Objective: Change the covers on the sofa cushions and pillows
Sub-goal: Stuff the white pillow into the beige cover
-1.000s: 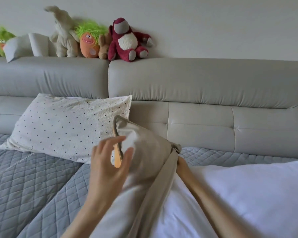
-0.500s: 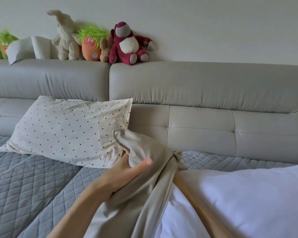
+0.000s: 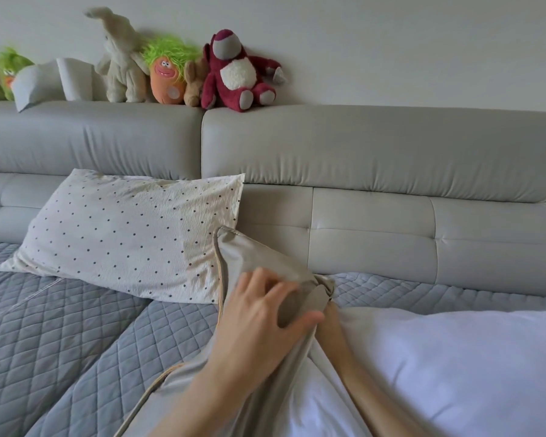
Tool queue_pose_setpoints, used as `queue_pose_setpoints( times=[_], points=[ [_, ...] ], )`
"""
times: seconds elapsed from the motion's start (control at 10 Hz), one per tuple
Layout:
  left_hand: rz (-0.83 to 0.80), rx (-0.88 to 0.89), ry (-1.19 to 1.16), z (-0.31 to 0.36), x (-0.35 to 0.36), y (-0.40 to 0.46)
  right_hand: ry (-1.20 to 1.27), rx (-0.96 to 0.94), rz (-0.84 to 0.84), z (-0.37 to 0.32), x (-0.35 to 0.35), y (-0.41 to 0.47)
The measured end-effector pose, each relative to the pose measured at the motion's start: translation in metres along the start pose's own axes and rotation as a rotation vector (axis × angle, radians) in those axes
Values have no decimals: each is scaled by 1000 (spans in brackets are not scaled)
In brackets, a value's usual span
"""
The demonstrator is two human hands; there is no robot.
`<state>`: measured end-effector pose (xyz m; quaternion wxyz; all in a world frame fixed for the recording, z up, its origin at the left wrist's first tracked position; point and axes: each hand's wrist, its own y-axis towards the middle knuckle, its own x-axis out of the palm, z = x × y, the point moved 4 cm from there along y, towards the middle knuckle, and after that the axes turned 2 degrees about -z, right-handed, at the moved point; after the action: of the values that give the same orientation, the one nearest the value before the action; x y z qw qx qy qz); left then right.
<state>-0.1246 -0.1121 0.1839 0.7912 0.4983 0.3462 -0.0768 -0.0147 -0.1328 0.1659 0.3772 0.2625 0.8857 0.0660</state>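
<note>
A beige cushion cover (image 3: 249, 257) with orange piping stands bunched up in front of me, one corner pointing up. My left hand (image 3: 262, 313) grips a fold of it between thumb and fingers. My right hand (image 3: 331, 315) reaches into the cover from below; only the wrist and forearm show, and the fingers are hidden inside the fabric. A bare white pillow (image 3: 454, 357) lies at lower right, its near corner running under the cover. A white pillow with black dots (image 3: 123, 231) leans against the sofa back on the left.
The grey sofa backrest (image 3: 391, 152) spans the view, and a grey quilted throw (image 3: 60, 326) covers the seat. Several plush toys (image 3: 237, 74) and a small grey cushion (image 3: 35, 83) sit on top of the backrest.
My left hand went from open beside the cover to gripping it low, then shifted up onto the bunched part. The cover's corner dropped and rose again.
</note>
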Motion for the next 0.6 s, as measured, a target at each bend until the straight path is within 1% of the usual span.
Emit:
queue_pose_setpoints(
  times=[0.1,0.2,0.3,0.4,0.5,0.6],
  points=[
    [-54,-21,10,-5,13,-1,-387,-68,-322,57,13,5],
    [-103,-94,-62,-17,15,-2,-154,118,-363,65,11,11],
    [-114,-248,-130,-25,11,-1,575,3,-487,24,-9,-8],
    [-117,-359,-184,-31,10,3,499,-69,-555,31,-4,-4],
    [-107,-341,-212,-16,4,10,49,-176,-503,20,12,-7],
    [-149,-255,-187,6,4,12,-118,-284,-535,4,18,-10]
  ],
)
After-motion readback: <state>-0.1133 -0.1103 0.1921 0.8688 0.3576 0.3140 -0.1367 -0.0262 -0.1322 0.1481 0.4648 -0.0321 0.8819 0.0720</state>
